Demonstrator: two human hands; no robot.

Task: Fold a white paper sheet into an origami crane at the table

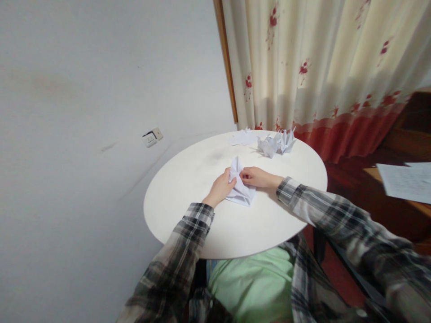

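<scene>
A partly folded sheet of white paper (239,188) lies on the round white table (208,179), with one flap standing up. My left hand (220,188) pinches its left side, fingers closed on the paper. My right hand (254,176) presses and pinches the paper from the right. Both sleeves are plaid.
Folded white paper figures (276,143) and a flat paper piece (243,137) sit at the table's far edge. A cream curtain with red flowers (319,67) hangs behind. A wall socket (152,136) is on the grey wall. Papers (404,181) lie on a wooden surface at right.
</scene>
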